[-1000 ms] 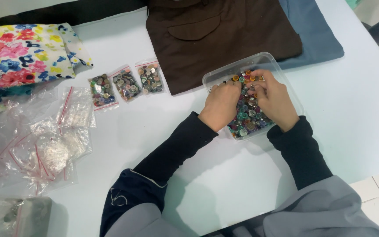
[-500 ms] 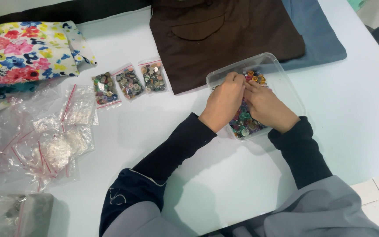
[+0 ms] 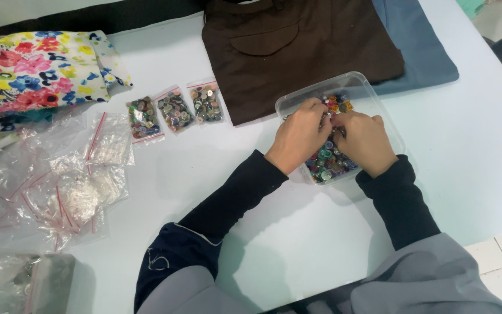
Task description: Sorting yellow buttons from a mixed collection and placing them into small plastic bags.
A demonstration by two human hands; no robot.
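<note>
Clear plastic tub (image 3: pixel 373 96) of mixed coloured buttons (image 3: pixel 327 164) sits on white bench (image 3: pixel 472 163), just below brown folded garment (image 3: pixel 297 46). Left hand (image 3: pixel 300 136) and right hand (image 3: pixel 364 142) both inside tub, fingers curled, fingertips meeting over buttons; cannot tell what they pinch. Three small filled button bags (image 3: pixel 175 110) lie left of tub. Empty zip bags (image 3: pixel 59 180) further left. Floral fabric (image 3: pixel 36 70) far left of tub. Blue garment (image 3: pixel 431 58) behind tub, under brown one.
</note>
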